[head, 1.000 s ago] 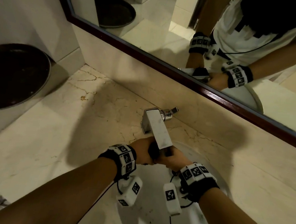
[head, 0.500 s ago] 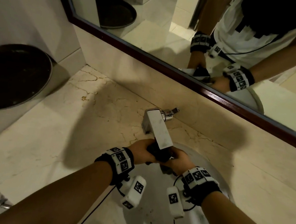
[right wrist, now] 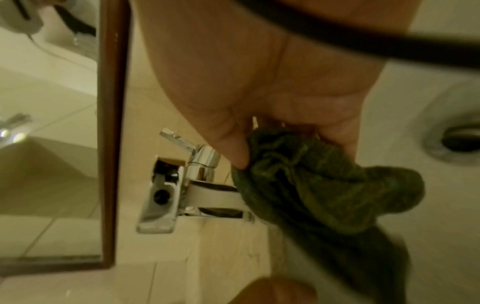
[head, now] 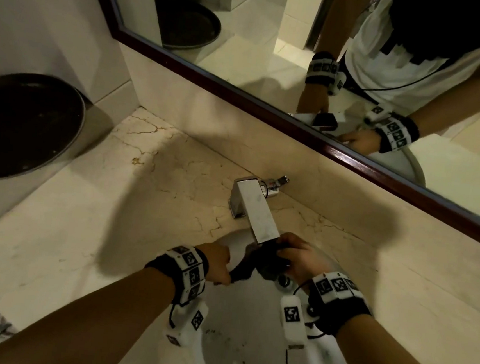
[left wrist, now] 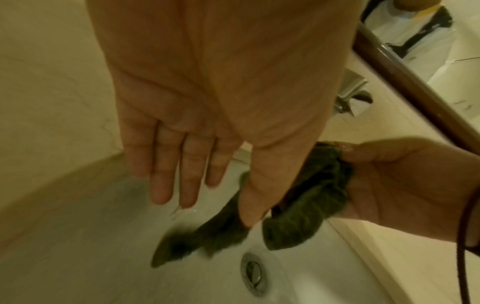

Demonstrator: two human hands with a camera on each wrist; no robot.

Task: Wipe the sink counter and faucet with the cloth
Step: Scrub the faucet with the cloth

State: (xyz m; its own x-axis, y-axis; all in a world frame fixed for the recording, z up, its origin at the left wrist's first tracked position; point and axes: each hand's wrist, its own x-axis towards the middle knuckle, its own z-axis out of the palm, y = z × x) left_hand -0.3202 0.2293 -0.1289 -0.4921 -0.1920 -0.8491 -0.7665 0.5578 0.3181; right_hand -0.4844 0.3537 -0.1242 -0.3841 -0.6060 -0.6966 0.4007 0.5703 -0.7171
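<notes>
the right hand clutches the bunched dark green cloth against the tip of the faucet spout, above the white sink set in the marble table. the left hand is released, fingers straight, thumb beside the cloth's hanging tail.

No words or numbers are readable; the wristbands bear only black-and-white square markers.
</notes>
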